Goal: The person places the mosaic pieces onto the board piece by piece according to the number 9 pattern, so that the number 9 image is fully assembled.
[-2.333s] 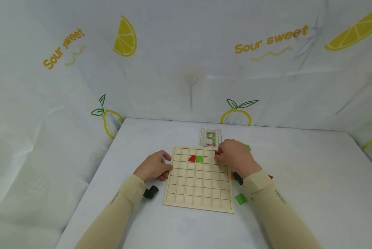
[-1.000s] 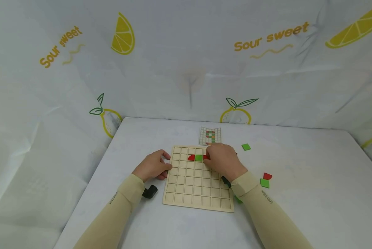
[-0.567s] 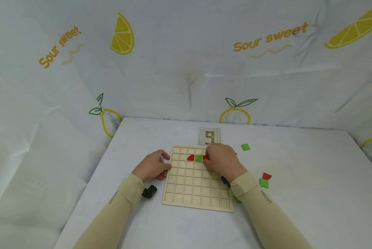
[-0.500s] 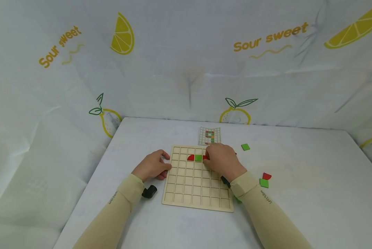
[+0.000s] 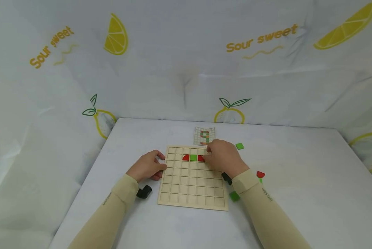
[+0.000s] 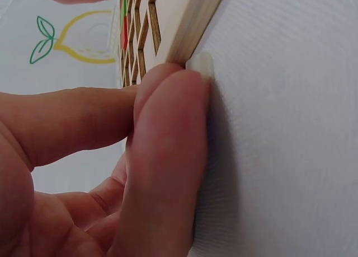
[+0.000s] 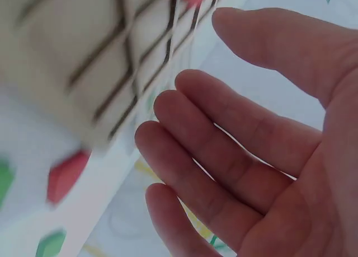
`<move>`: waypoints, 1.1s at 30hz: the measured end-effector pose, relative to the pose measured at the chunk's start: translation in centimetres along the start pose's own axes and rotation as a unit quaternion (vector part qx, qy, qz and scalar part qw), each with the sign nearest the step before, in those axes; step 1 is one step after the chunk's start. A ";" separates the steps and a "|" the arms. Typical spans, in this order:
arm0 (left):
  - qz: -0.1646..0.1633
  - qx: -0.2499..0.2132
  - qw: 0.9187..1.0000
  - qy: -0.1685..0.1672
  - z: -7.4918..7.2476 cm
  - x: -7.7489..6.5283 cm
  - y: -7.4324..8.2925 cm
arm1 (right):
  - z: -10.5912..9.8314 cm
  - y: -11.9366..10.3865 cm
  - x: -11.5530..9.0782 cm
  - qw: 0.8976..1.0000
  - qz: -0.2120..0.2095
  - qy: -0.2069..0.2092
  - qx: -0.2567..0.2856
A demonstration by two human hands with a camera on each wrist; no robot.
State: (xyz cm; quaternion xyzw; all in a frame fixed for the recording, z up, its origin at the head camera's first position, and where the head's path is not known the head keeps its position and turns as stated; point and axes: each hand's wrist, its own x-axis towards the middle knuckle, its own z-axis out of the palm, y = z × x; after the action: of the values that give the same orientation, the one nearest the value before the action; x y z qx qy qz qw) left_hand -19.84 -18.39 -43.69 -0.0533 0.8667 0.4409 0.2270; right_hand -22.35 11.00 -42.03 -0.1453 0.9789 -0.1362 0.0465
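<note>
A light wooden grid board (image 5: 189, 181) lies on the table. In one of its upper rows sit a red quarter-round tile (image 5: 186, 157), a green square tile (image 5: 193, 157) and a second red quarter-round tile (image 5: 200, 158). My left hand (image 5: 147, 166) rests at the board's left edge, fingertips against its side, as the left wrist view shows up close. My right hand (image 5: 224, 157) hovers over the board's upper right, thumb near the second red tile. In the right wrist view its fingers (image 7: 224, 142) are spread loosely and nothing is between them.
A small pattern card (image 5: 197, 138) lies behind the board. To the right are loose green tiles (image 5: 240, 146) and a red tile (image 5: 260, 174); another green tile (image 5: 234, 196) lies by the board's right edge. A white sheet with lemon prints stands behind the table.
My right hand brought the second red tile from the board's upper right corner to beside the green tile, then let go and drew slightly away. The left hand has stayed at the board's edge.
</note>
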 end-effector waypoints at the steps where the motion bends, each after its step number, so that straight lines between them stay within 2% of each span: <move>1: 0.000 0.001 1.000 0.000 -0.1 0.0 -0.1 | -0.2 0.4 -0.1 1.000 0.010 0.004 0.004; 10: -0.004 0.018 1.000 -0.011 -0.8 0.1 -0.1 | -1.7 6.0 -0.9 0.997 0.071 0.022 0.014; 18: -0.015 0.006 1.000 -0.018 -0.5 0.5 0.1 | -2.0 10.0 -1.7 0.992 0.117 0.042 0.007; 22: -0.018 0.002 1.000 -0.018 -0.4 0.5 -0.2 | -1.6 10.8 -1.7 0.991 0.131 0.033 0.013; 33: -0.011 -0.002 1.000 -0.009 -0.3 0.2 0.0 | -1.1 11.1 -1.3 0.993 0.116 0.037 -0.005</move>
State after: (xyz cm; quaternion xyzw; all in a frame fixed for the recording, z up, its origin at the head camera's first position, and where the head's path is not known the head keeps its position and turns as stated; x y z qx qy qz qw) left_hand -20.16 -18.61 -43.60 -0.0592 0.8629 0.4408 0.2399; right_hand -24.30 21.86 -44.03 -0.0262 0.9908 -0.1306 0.0253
